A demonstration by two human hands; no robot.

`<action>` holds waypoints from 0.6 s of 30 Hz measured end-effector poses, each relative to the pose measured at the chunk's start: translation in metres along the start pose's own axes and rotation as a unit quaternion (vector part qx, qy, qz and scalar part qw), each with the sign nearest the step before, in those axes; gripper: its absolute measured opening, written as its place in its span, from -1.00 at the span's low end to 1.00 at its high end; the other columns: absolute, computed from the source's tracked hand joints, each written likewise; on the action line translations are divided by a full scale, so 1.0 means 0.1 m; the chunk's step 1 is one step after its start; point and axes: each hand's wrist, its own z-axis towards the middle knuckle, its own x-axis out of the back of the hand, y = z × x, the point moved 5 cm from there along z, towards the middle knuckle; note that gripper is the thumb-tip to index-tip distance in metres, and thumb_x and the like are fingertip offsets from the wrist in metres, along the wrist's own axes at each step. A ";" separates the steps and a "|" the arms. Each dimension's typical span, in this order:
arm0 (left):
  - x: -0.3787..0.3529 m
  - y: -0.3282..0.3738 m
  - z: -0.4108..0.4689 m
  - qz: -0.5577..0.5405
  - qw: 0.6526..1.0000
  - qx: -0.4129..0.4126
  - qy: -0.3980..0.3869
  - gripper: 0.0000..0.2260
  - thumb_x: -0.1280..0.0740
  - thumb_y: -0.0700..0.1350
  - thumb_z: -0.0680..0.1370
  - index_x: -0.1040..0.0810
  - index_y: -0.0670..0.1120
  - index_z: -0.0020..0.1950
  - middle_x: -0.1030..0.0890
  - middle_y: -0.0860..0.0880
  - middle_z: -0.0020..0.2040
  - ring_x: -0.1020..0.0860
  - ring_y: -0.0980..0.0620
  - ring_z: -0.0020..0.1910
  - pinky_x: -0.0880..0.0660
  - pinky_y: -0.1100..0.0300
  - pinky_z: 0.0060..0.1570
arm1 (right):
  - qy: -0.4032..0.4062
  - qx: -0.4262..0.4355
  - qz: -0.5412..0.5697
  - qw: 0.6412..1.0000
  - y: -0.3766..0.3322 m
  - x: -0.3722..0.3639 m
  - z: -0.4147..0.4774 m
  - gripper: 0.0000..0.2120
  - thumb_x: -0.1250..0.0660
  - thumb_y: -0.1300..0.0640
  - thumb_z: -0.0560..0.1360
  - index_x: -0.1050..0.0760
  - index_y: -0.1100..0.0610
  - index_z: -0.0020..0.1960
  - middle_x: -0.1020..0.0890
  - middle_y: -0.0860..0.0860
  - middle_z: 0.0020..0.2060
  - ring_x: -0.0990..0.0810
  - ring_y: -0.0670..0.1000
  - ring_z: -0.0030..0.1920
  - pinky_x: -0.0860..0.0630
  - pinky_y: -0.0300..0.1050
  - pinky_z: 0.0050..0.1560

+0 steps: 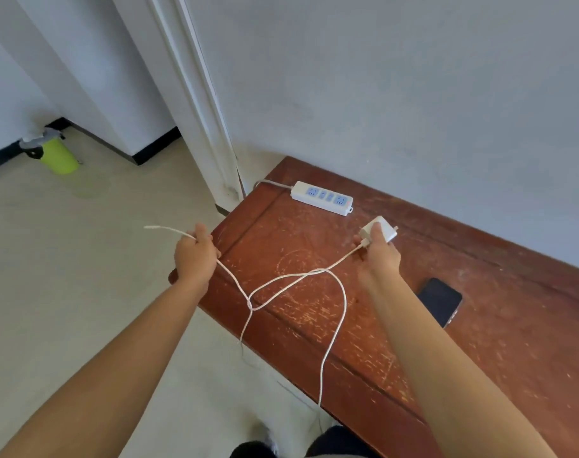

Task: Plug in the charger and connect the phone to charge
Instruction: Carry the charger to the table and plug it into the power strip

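My right hand [379,254] grips a white charger block [382,228], its prongs pointing right, a short way in front of the white power strip [321,197] on the wooden table [479,309]. A white cable [331,325] runs from the block, loops and knots in mid-air, and reaches my left hand [195,256], which is closed around it near its free end [156,228]. That end sticks out to the left over the floor. A black phone [440,300] lies screen-up on the table, just right of my right forearm.
The power strip's own cord [270,183] drops off the table's far left corner beside a white door frame [208,133]. A green bottle [58,155] stands on the floor by the wall at left. The grey wall runs behind the table.
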 end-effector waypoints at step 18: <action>-1.55 -0.10 1.53 0.417 0.775 -0.344 -0.326 -0.60 -0.16 0.18 0.61 -0.57 -0.13 0.07 -0.62 -0.13 0.12 -0.55 -0.14 0.12 -0.53 -0.11 0.14 | 0.113 0.208 -0.279 0.931 -0.03 -1.01 0.31 -0.50 -0.48 0.11 0.52 -0.34 0.10 0.36 -0.71 0.02 -0.02 -0.73 -0.15 -0.26 -0.53 -0.31 -0.39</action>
